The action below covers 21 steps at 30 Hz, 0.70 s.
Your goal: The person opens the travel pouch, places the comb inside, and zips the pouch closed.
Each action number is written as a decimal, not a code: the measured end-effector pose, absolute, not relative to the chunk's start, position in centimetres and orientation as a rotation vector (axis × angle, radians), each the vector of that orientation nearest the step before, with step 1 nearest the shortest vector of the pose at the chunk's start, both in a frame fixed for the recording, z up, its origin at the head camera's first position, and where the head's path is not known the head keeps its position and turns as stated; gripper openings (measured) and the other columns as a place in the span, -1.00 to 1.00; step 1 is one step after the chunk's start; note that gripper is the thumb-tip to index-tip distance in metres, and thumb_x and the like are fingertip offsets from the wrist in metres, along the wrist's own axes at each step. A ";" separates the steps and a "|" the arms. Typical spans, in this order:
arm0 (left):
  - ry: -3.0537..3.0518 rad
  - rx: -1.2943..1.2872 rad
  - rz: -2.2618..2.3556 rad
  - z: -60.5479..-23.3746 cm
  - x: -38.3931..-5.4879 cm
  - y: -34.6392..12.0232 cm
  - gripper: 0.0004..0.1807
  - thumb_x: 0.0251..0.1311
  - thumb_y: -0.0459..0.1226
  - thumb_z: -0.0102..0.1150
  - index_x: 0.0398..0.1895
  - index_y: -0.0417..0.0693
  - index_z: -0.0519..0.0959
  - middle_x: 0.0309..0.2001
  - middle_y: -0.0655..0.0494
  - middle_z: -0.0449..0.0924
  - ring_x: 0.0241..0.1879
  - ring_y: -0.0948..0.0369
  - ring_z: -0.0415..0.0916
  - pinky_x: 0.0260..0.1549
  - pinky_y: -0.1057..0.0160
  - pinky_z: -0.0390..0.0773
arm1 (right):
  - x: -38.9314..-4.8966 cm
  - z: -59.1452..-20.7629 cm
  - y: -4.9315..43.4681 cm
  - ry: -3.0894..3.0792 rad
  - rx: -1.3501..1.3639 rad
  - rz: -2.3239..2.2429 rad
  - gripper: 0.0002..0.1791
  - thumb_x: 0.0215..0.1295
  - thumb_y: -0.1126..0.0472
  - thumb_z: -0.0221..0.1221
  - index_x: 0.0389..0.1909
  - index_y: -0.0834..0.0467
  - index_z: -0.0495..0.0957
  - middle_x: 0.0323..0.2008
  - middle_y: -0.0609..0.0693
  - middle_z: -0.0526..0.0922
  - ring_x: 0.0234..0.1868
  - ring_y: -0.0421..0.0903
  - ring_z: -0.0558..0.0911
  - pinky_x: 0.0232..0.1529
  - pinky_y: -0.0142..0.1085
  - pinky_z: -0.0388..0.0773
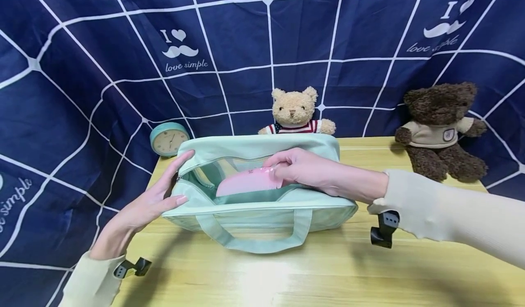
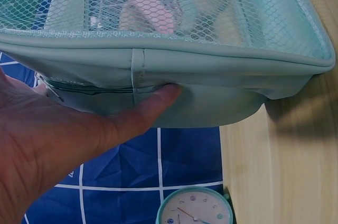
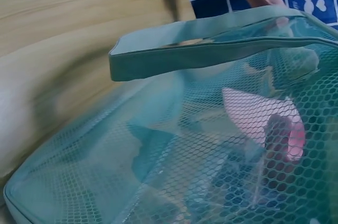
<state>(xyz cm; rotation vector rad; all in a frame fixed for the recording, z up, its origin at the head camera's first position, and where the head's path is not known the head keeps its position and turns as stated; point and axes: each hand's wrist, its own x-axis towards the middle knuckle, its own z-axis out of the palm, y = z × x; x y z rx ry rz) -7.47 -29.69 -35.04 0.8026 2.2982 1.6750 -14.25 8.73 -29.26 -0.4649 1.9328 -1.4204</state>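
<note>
A pale mint-green bag [image 1: 262,213] with mesh sides stands on the table, its zipped top gaping. My right hand [image 1: 301,166] reaches over the bag's opening and pinches a pink comb [image 1: 246,182] at one end, its teeth pointing down. Through the mesh in the right wrist view the comb [image 3: 253,113] shows inside the bag. My left hand [image 1: 157,197] holds the bag's left end at the rim, thumb on the near side and fingers on the far side. In the left wrist view its thumb [image 2: 142,110] lies along the bag's end panel.
A round teal clock [image 1: 169,139] stands behind the bag's left end. A cream teddy bear [image 1: 294,111] sits behind the bag, and a dark brown bear [image 1: 439,134] sits at the right. The bag's front handle [image 1: 256,245] hangs onto the wooden table [image 1: 328,270].
</note>
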 end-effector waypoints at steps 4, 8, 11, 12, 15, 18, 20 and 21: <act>2.302 0.802 1.657 -35.0 -7.7 -29.7 -0.04 0.55 -0.36 0.18 0.82 0.08 -0.14 0.77 0.08 -0.38 0.71 0.08 -0.55 0.49 0.44 -0.15 | -14.5 -29.4 8.3 1.904 -0.456 -1.378 -0.56 0.31 0.40 0.11 0.19 0.40 0.64 0.05 0.09 0.74 -0.08 -0.10 0.62 -0.05 -0.36 0.58; 2.306 0.800 1.652 -34.9 -7.9 -29.6 -0.04 0.55 -0.36 0.19 0.82 0.10 -0.14 0.77 0.09 -0.38 0.71 0.09 -0.55 0.50 0.43 -0.17 | -14.8 -29.6 7.9 1.932 -0.463 -1.307 -0.50 0.30 0.41 0.10 0.27 0.41 0.58 0.04 0.11 0.71 -0.10 -0.10 0.61 -0.04 -0.35 0.55; 2.302 0.800 1.657 -34.9 -8.0 -29.7 -0.03 0.54 -0.37 0.19 0.82 0.10 -0.14 0.77 0.08 -0.38 0.71 0.08 -0.54 0.50 0.43 -0.16 | -15.0 -29.6 7.4 1.979 -0.473 -1.232 -0.44 0.28 0.39 0.13 0.34 0.39 0.53 -0.01 0.12 0.70 -0.11 -0.10 0.60 -0.06 -0.34 0.53; 2.302 0.799 1.660 -35.0 -8.0 -29.7 -0.04 0.54 -0.37 0.19 0.82 0.09 -0.13 0.77 0.08 -0.37 0.71 0.08 -0.54 0.49 0.43 -0.16 | -15.1 -29.7 7.3 1.993 -0.477 -1.211 -0.43 0.28 0.38 0.14 0.34 0.39 0.53 -0.03 0.10 0.70 -0.13 -0.11 0.59 -0.07 -0.34 0.51; 2.291 0.795 1.670 -35.1 -7.8 -29.8 -0.04 0.54 -0.39 0.17 0.82 0.10 -0.13 0.77 0.08 -0.37 0.71 0.06 -0.51 0.49 0.44 -0.12 | -15.0 -29.7 6.9 2.025 -0.486 -1.158 -0.45 0.29 0.36 0.17 0.33 0.37 0.56 -0.08 0.07 0.73 -0.14 -0.10 0.58 -0.09 -0.32 0.50; 2.280 0.792 1.679 -35.2 -7.6 -29.8 -0.04 0.54 -0.40 0.16 0.82 0.10 -0.13 0.77 0.07 -0.37 0.70 0.06 -0.49 0.48 0.45 -0.09 | -14.9 -29.7 6.7 2.018 -0.506 -1.143 -0.49 0.30 0.37 0.17 0.28 0.37 0.59 -0.08 0.06 0.74 -0.14 -0.11 0.59 -0.09 -0.32 0.51; 2.275 0.791 1.683 -35.2 -7.5 -29.9 -0.04 0.54 -0.40 0.16 0.82 0.10 -0.13 0.77 0.07 -0.37 0.70 0.05 -0.48 0.48 0.45 -0.08 | -14.8 -29.7 6.6 2.007 -0.509 -1.139 -0.52 0.31 0.38 0.15 0.25 0.37 0.61 -0.02 0.08 0.74 -0.12 -0.11 0.59 -0.07 -0.32 0.52; 2.278 0.791 1.681 -35.2 -7.5 -29.9 -0.04 0.54 -0.39 0.16 0.82 0.10 -0.13 0.77 0.06 -0.37 0.70 0.06 -0.48 0.48 0.45 -0.08 | -14.8 -29.8 6.6 2.004 -0.510 -1.137 -0.52 0.30 0.39 0.14 0.24 0.37 0.62 0.01 0.09 0.73 -0.11 -0.12 0.59 -0.06 -0.33 0.52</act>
